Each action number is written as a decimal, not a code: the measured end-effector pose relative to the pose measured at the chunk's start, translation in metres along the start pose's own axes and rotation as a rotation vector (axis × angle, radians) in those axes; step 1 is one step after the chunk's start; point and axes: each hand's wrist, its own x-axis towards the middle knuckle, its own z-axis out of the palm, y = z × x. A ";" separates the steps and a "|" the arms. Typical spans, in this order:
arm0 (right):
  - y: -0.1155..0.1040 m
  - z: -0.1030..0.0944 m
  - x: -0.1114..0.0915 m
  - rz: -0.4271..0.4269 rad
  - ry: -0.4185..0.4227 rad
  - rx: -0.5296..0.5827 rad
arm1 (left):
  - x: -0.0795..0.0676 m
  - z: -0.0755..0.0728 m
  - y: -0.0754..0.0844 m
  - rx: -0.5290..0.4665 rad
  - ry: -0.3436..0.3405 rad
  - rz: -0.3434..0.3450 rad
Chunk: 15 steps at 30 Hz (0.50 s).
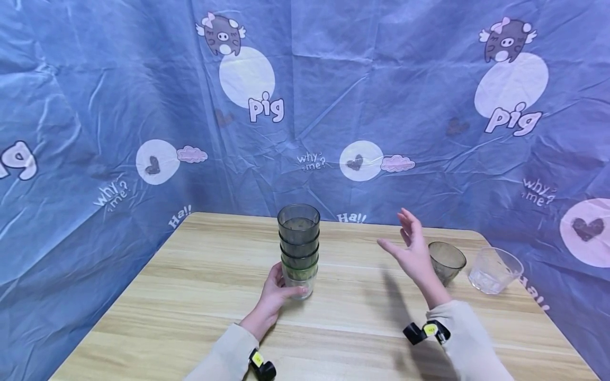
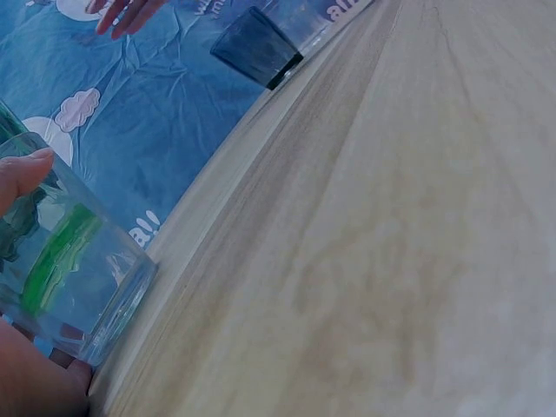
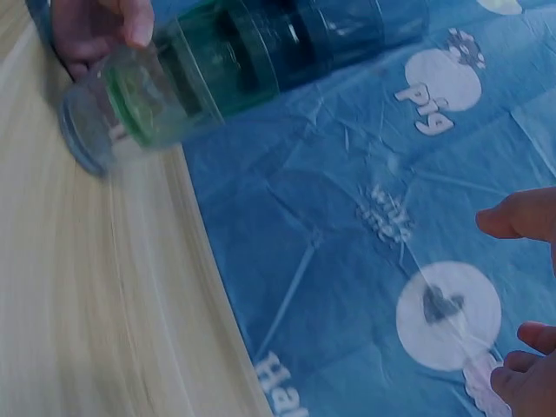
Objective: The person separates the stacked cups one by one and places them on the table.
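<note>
Closest to us, two pale sleeves (image 1: pixel 221 353) reach in from the bottom edge, each wearing a small black wrist device (image 1: pixel 263 366) with a yellow label. Beyond them we see the left hand (image 1: pixel 274 296) gripping the lower part of an upright stack of glasses (image 1: pixel 299 246), its fingers curled round the clear glass (image 2: pixel 82 269) at the bottom. Above that one sit a green glass and then dark grey ones; we cannot tell whether the base touches the worktop (image 1: pixel 214 254). Our right hand (image 1: pixel 412 251) is raised, fingers spread, thumb held apart, holding nothing. Just beside its wrist we find a brownish glass (image 1: pixel 450 259), partly hidden, and near that a clear tumbler (image 1: pixel 495 272). Behind everything hangs a creased blue cloth (image 1: pixel 333 106) printed with pigs.
</note>
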 end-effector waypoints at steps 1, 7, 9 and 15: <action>-0.001 0.004 0.000 -0.006 -0.008 0.012 | 0.000 0.000 0.000 -0.003 -0.001 0.002; -0.006 0.027 0.002 -0.022 -0.054 0.079 | 0.000 0.000 0.000 -0.002 -0.003 0.002; -0.007 0.035 0.001 -0.029 -0.074 0.101 | 0.000 0.000 0.000 0.001 -0.002 0.003; -0.011 0.058 0.000 -0.025 -0.143 0.168 | 0.001 0.000 0.000 0.000 0.001 0.003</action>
